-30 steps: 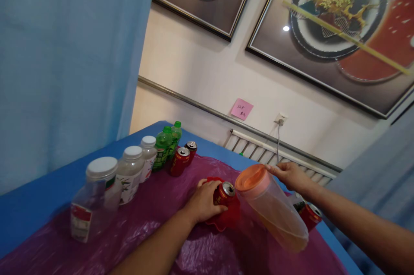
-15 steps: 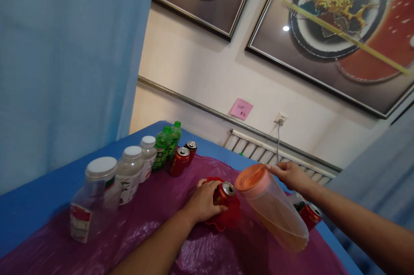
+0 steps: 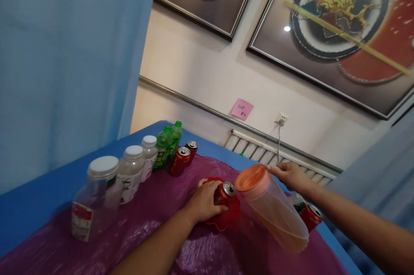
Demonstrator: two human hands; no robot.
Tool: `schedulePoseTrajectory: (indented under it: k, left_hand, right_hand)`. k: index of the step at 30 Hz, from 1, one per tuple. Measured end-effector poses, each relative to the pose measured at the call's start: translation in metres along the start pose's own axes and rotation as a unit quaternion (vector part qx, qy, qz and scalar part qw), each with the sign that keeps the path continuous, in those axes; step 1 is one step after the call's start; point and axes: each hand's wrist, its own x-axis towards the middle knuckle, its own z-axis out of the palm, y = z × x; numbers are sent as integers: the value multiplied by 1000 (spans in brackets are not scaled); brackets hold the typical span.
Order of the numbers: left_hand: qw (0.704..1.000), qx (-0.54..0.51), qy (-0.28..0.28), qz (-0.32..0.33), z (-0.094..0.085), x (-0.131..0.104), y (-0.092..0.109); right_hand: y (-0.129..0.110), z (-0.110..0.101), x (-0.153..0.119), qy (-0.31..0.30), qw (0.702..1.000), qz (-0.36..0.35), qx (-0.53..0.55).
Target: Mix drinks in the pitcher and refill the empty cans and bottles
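My left hand (image 3: 204, 200) is wrapped round a red drink can (image 3: 224, 194), which stands over a red scalloped tray (image 3: 231, 216). The can's top opening faces up. My right hand (image 3: 289, 175) grips a translucent plastic pitcher (image 3: 280, 219) with an orange lid (image 3: 252, 178) from its far side; the handle is mostly hidden. The pitcher tilts to the left, its lid end close beside the can's top, and brownish liquid lies in its lower part. I cannot make out any stream between the two.
Purple plastic sheeting (image 3: 145, 240) covers part of the blue table (image 3: 19, 206). Along the left stand a large clear jar (image 3: 97, 206), white-capped bottles (image 3: 131, 180), green bottles (image 3: 164, 147) and red cans (image 3: 180, 162). Another red can (image 3: 311, 216) stands behind the pitcher at right.
The view has shifted very slightly. Both hands, the can and the pitcher hold practically the same positions as before.
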Motion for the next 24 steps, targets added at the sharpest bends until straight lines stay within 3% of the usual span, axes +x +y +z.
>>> schedulePoseTrajectory:
  k: [24]
  left_hand:
    - [1000, 4, 0, 7, 2, 1, -4]
  right_hand:
    - [-1, 0, -1, 1, 1000, 1, -10]
